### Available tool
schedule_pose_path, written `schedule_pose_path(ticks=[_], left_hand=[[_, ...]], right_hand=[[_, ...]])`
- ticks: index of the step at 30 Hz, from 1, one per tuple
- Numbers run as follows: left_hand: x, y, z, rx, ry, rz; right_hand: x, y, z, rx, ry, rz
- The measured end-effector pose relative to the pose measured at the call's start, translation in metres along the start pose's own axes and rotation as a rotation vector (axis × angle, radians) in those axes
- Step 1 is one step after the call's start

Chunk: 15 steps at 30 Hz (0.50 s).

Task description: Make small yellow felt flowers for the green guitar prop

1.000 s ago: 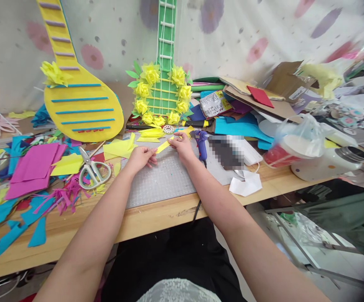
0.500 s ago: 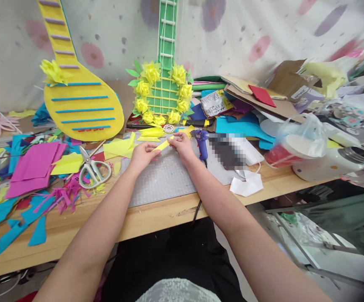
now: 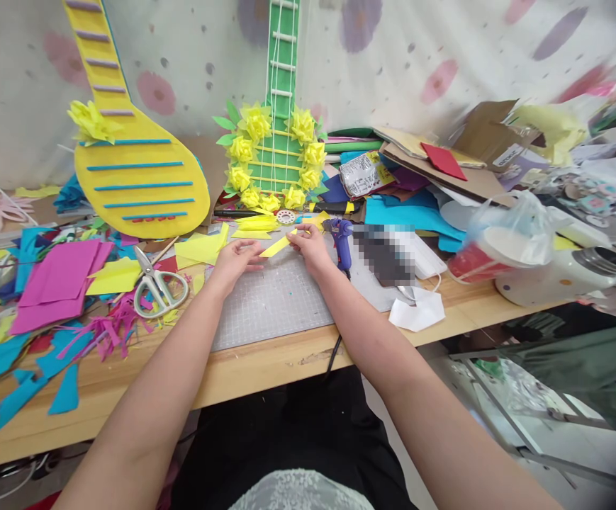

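A short yellow crepe paper strip [image 3: 276, 247] slants above the grey cutting mat [image 3: 270, 304]. My right hand [image 3: 309, 248] pinches its upper right end between thumb and fingers. Just off the strip's lower left end is my left hand [image 3: 237, 263], its fingers spread and holding nothing. More yellow paper pieces [image 3: 254, 225] lie behind the strip, beside a small white disc with holes [image 3: 286, 217]. To the right of my right hand a purple hot glue gun [image 3: 342, 246] rests on the mat.
Scissors [image 3: 159, 287] lie left of the mat among magenta, blue and yellow paper scraps. A yellow cut-out instrument [image 3: 142, 177] and a green one with yellow flowers [image 3: 276, 159] lean at the back. On the right stand a bagged cup [image 3: 491, 251] and a white bottle [image 3: 546, 280].
My left hand has let go of the strip's left end and drawn slightly left, its fingers opening. My right hand still holds the strip in nearly the same place.
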<state>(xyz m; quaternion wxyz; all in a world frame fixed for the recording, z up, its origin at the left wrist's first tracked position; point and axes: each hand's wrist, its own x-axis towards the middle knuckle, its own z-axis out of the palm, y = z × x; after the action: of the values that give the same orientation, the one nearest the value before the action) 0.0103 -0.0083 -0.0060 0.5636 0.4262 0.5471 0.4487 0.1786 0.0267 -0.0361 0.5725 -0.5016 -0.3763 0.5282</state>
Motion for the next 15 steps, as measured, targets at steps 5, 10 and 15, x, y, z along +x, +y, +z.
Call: schedule_pose_path(ticks=[5, 10, 15], left_hand=[[0.001, -0.004, 0.004, -0.006, -0.013, -0.007], [-0.001, 0.001, 0.002, -0.105, -0.057, -0.124], [0.0, -0.003, 0.002, -0.072, -0.067, -0.089]], right_hand=[[-0.006, -0.003, 0.003, 0.006, -0.023, 0.001], [-0.013, -0.005, 0.007, 0.048, -0.151, 0.02], [-0.009, -0.002, 0.007, 0.093, -0.088, 0.041]])
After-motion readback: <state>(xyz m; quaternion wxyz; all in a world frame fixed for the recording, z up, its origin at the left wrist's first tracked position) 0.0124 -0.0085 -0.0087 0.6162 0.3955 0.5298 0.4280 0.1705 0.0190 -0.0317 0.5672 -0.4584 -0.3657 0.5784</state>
